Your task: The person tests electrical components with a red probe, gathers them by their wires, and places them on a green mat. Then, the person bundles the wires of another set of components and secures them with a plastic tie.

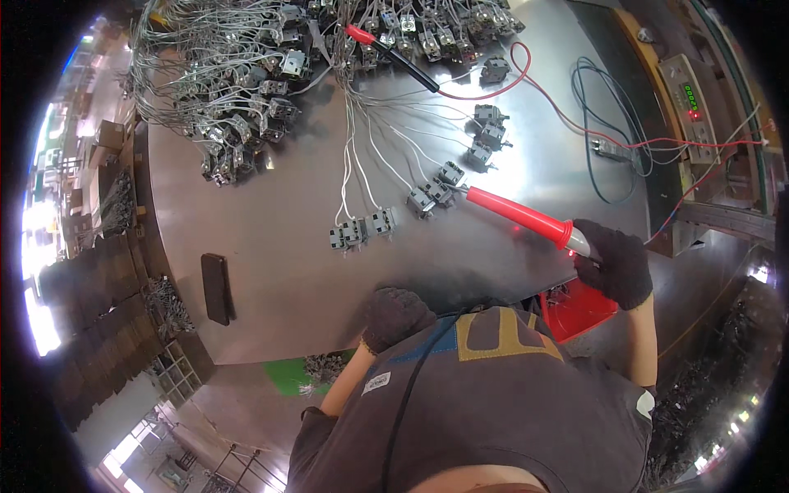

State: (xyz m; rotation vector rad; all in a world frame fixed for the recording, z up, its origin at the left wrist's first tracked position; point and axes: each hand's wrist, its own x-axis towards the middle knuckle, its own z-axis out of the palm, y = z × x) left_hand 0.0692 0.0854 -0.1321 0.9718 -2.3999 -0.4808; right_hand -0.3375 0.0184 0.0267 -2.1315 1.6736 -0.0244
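Note:
My right hand (612, 261), in a dark knitted glove, grips the grey end of a red test probe (519, 218). The probe's tip reaches a grey block-shaped connector (450, 172) in a small cluster wired with white leads. My left hand (396, 319), gloved the same way, is curled closed at the table's near edge, with nothing showing in it. Other grey connectors lie in small groups, one at the lower left (362, 230) and one at the upper right (488, 135). A black probe with a red end (390, 56) lies by the wire bundle.
Heaps of wired connectors (238, 107) cover the metal table's far left. A dark phone (215, 287) lies at left. At right stand a box-shaped meter (689, 103) with a lit display and a coiled grey cable (588, 123). Below the near edge are red (588, 316) and green (283, 376) bins.

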